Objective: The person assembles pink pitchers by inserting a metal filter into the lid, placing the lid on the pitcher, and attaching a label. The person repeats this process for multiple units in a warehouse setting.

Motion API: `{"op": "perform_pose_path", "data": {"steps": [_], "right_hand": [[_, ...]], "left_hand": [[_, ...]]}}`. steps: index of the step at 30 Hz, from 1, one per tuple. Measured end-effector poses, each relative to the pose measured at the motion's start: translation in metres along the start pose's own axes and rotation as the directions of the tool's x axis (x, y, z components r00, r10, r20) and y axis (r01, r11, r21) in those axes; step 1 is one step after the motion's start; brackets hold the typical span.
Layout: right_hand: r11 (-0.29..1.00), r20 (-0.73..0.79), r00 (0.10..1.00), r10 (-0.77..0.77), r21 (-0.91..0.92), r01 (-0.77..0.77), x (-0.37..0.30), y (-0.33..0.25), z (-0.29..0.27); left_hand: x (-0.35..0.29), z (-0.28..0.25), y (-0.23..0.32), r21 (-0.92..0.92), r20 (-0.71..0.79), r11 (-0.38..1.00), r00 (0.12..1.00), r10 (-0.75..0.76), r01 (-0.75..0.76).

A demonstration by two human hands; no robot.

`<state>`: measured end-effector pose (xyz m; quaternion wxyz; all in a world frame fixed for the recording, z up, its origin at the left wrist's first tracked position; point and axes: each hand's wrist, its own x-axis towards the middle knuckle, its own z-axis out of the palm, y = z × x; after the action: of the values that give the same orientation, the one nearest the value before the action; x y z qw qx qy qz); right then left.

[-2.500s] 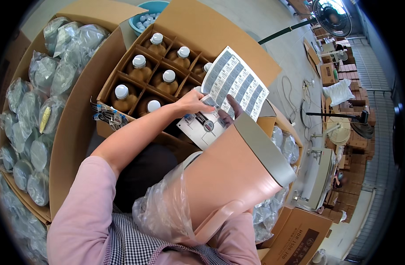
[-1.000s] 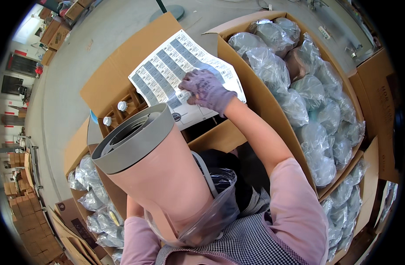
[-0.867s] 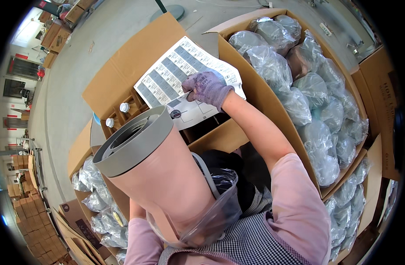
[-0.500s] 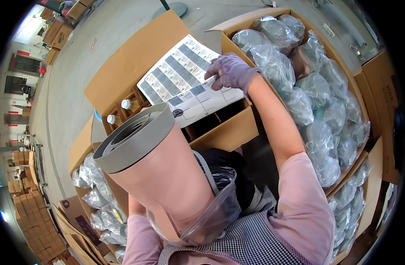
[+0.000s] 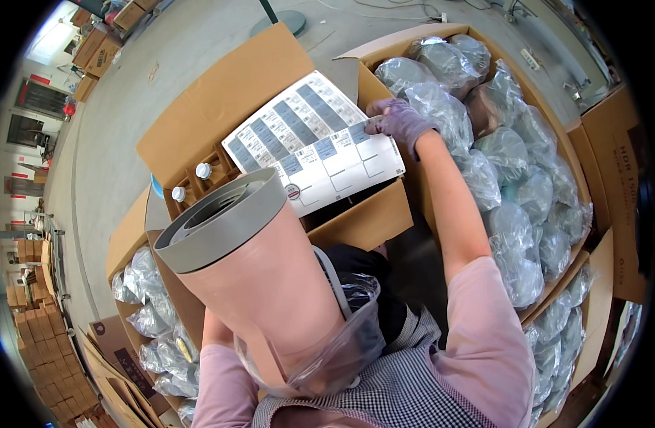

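The work looks partway along: the sheet of printed labels (image 5: 288,125), at 12 o'clock from the middle of the view, is filled with grey-and-white rows on its far part, while the near strip shows outlined white blanks, probably where pieces have come away, plus one dark round label (image 5: 292,192) at its left end. Whether this is one bent sheet or two overlapping ones, I cannot tell. The pink jug (image 5: 263,278) at 8 o'clock, its grey rim tilted toward 10 o'clock and its lower end in one clear plastic bag (image 5: 352,349), shows no sticker on its visible side. Of the two hands, the gloved right hand (image 5: 371,119) is at 1 o'clock with thumb and forefinger at the sheet's right edge; whether they pinch it is unclear. The left hand is hidden behind the jug, only its forearm (image 5: 217,330) showing at 8 o'clock, so its state cannot be told. Counted, there is one jug, one divided carton (image 5: 363,217) lying under the sheet, and two white-capped bottles (image 5: 203,171) visible in it at 10 o'clock. Three cartons of bagged goods show, at 3 o'clock (image 5: 513,153), 4 o'clock (image 5: 556,335) and 8 o'clock (image 5: 145,321); their bags overlap too much to count.
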<state>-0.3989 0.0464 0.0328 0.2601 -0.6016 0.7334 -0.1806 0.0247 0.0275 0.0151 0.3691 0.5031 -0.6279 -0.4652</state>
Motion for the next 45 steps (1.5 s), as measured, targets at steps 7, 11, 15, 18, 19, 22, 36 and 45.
{"op": "perform_pose_path", "data": {"steps": [7, 11, 15, 18, 19, 22, 36, 45], "right_hand": [[0.802, -0.141, 0.809, -0.571, -0.305, 0.514, -0.009, -0.138, 0.073], [0.915, 0.058, 0.937, -0.344, 0.246, 0.321, 0.015, -0.129, 0.088], [0.889, 0.033, 0.937, -0.348, 0.328, 0.319, 0.033, -0.112, 0.105], [0.862, 0.036, 0.917, -0.398, 0.358, 0.360, 0.035, -0.111, 0.106], [0.865, 0.059, 0.921, -0.384, 0.372, 0.337, 0.036, -0.110, 0.105], [0.867, 0.105, 0.929, -0.354, 0.408, 0.284, 0.038, -0.107, 0.100], [0.779, 0.162, 0.851, -0.500, 0.514, 0.359, 0.039, -0.101, 0.104], [0.836, 0.239, 0.809, -0.537, 0.281, 0.472, 0.044, -0.116, 0.107]], "left_hand": [[0.058, 0.028, -0.039, 0.292, -0.001, 0.949, 0.992, 0.127, -0.121], [0.071, 0.017, -0.062, 0.025, 0.019, 0.990, 0.990, 0.141, -0.141], [0.067, 0.020, -0.071, -0.010, -0.011, 0.975, 0.975, 0.222, -0.222], [0.065, 0.020, -0.080, 0.333, -0.044, 0.821, 0.863, 0.504, -0.463], [0.063, 0.022, -0.076, 0.398, -0.012, 0.748, 0.812, 0.584, -0.532], [0.049, 0.035, -0.049, 0.491, 0.015, 0.629, 0.728, 0.686, -0.603], [0.030, 0.045, 0.020, 0.458, -0.066, 0.723, 0.791, 0.608, -0.517], [0.036, 0.029, 0.003, 0.157, -0.088, 0.941, 0.945, 0.314, -0.298]]}}
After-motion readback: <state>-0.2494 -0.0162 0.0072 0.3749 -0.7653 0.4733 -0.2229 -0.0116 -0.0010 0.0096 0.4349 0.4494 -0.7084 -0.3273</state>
